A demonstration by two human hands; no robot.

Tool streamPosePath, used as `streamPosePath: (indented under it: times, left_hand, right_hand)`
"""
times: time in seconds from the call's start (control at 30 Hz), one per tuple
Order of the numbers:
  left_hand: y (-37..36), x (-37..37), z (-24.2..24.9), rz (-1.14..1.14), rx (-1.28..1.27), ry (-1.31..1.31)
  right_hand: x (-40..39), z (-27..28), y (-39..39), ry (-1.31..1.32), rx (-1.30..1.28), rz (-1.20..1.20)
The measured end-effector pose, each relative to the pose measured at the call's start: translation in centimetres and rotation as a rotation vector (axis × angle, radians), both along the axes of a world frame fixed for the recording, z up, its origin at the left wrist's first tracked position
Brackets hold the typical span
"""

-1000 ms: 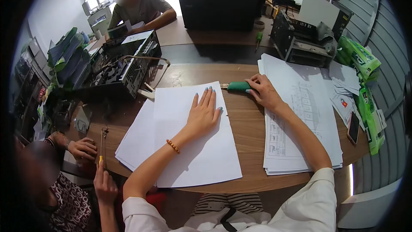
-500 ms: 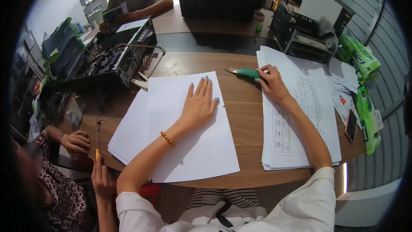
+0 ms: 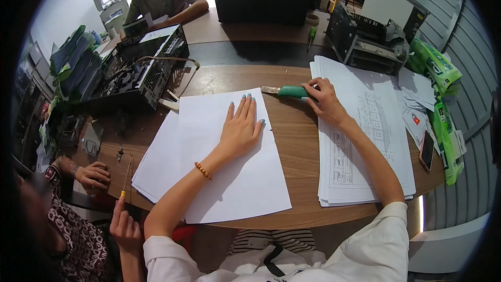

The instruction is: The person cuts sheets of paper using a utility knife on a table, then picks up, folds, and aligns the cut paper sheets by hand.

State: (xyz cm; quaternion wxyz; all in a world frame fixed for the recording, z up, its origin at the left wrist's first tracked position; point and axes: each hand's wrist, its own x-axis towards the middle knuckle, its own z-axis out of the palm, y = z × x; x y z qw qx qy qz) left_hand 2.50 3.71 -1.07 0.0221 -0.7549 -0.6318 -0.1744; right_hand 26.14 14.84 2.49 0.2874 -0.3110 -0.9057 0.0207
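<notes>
My left hand (image 3: 241, 129) lies flat, fingers stretched, on a blank white sheet of paper (image 3: 229, 193). More white sheets (image 3: 156, 164) stick out beneath it on the left. In my right hand (image 3: 327, 102) is a green utility knife (image 3: 292, 91), its blade out and pointing left above the wooden table (image 3: 297, 146). The right forearm passes over a stack of printed drawings (image 3: 360, 172), which show a building plan.
An opened computer case (image 3: 141, 73) stands at the back left, a metal chassis (image 3: 365, 42) at the back right. A phone (image 3: 426, 151) and green packets (image 3: 443, 120) lie at right. A co-worker's hand (image 3: 125, 227) holds a yellow-handled screwdriver (image 3: 123, 193) at left. Another person (image 3: 167, 2) sits opposite.
My right hand has shifted slightly left with the utility knife. My left hand stays flat on the paper. The co-worker's screwdriver has tilted and moved a little to the right.
</notes>
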Motion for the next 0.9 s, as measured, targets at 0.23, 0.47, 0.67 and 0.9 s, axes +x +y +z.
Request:
streamPosePath:
  times: [0.23,0.47,0.67,0.9]
  left_hand:
    - [0.1,-0.1,-0.2,-0.018,0.021,-0.020]
    - [-0.1,0.1,0.1,-0.012,0.065,-0.065]
    - [0.5,-0.2,-0.7,-0.042,0.131,-0.265]
    - [0.9,-0.4,-0.2,-0.020,0.266,-0.519]
  right_hand:
    - [-1.6,-1.2,1.0,0.125,-0.010,-0.016]
    - [-2.2,-1.2,0.8,0.030,0.074,-0.290]
    - [-4.7,1.9,-5.2,0.434,-0.960,-0.057]
    - [-7.6,2.1,-5.1,0.271,-1.440,-0.046]
